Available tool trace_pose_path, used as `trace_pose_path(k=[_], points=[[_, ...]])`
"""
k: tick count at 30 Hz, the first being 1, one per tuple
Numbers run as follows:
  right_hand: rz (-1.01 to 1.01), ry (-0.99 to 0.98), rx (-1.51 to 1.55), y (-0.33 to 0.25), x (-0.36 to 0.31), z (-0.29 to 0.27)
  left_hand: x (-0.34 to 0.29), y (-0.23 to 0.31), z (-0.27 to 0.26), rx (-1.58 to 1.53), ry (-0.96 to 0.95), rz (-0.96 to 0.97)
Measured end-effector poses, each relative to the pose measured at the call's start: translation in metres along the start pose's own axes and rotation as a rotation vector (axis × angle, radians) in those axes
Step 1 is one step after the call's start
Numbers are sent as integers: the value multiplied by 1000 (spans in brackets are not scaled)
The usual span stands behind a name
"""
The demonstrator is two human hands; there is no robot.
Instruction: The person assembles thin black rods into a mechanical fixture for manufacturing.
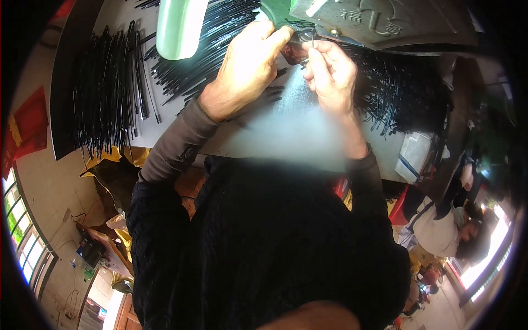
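Both my hands work close together at the far side of the table, beside a grey metal machine housing [385,25]. My left hand [245,69] has its fingers curled closed; whatever they grip is hidden. Thumb and forefinger of my right hand [333,74] pinch a thin dark strand [313,37] that stands up from the fingertips. A reddish-brown part [294,54] shows between the two hands. Long, thin black cable-like strips [201,63] lie fanned out to the left of my left hand. A dense tangle of similar black strips [404,91] spreads to the right of my right hand.
Another bundle of black strips [107,88] overhangs the table's [223,140] near left edge. A pale green rounded lamp-like piece [179,33] hangs over the strips. A white box [413,157] sits at the right edge. Another person [445,225] is at the right.
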State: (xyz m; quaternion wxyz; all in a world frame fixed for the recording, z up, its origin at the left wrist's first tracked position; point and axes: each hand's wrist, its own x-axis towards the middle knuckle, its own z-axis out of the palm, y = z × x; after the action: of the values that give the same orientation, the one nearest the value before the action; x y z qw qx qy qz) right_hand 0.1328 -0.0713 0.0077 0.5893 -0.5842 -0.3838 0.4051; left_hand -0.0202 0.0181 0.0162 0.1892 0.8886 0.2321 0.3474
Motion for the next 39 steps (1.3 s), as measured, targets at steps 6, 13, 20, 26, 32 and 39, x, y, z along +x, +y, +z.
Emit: trace_pose_path(k=[6, 13, 20, 26, 32, 39], points=[[134, -67, 128, -7, 2, -5, 11, 6, -17, 192, -85, 216], [113, -52, 188, -9, 8, 13, 15, 13, -22, -170, -150, 107], [-173, -391, -279, -21, -13, 9, 19, -81, -42, 422, -85, -289], [86, -128, 332, -1, -56, -23, 5, -100, -39, 113, 82, -213], [-378, -101, -433, -8, -78, -54, 5, -109, -33, 223, 91, -105], [-663, -453, -950, -14, -92, -50, 51, -78, -22, 238, 77, 93]])
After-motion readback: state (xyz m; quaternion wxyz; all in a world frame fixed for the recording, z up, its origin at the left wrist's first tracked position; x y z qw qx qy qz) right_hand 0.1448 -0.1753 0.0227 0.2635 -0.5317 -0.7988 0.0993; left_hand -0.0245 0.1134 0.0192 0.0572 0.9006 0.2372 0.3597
